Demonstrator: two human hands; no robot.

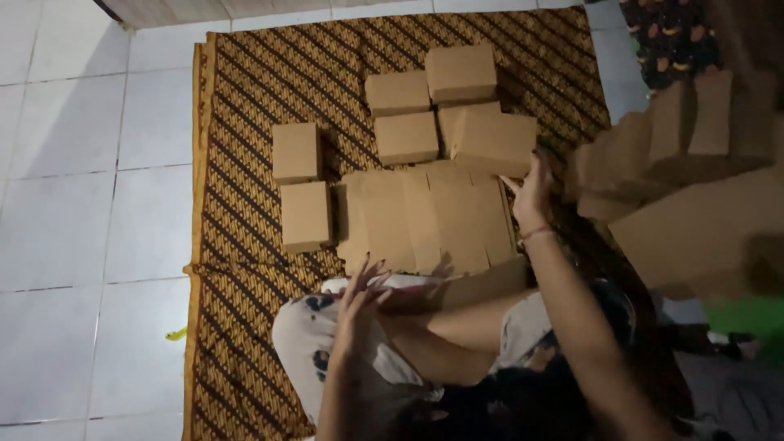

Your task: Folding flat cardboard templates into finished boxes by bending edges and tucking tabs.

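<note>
Flat cardboard sheets (pixel 425 216): lay overlapped on patterned mat (pixel 245 98), just ahead of knees. Right hand (pixel 532 193): fingers spread, nothing gripped, at sheets' right edge beside folded box (pixel 494 141). Left hand (pixel 361 300): fingers apart, empty, over near edge of sheets. More boxes (pixel 304 186) stood to left & behind.

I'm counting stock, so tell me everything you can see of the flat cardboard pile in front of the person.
The flat cardboard pile is plain brown unfolded sheets, fanned and overlapping, lying on the patterned mat. Folded boxes stand behind and left of it. The right hand touches its far right corner; the left hand hovers at its near edge.
</note>
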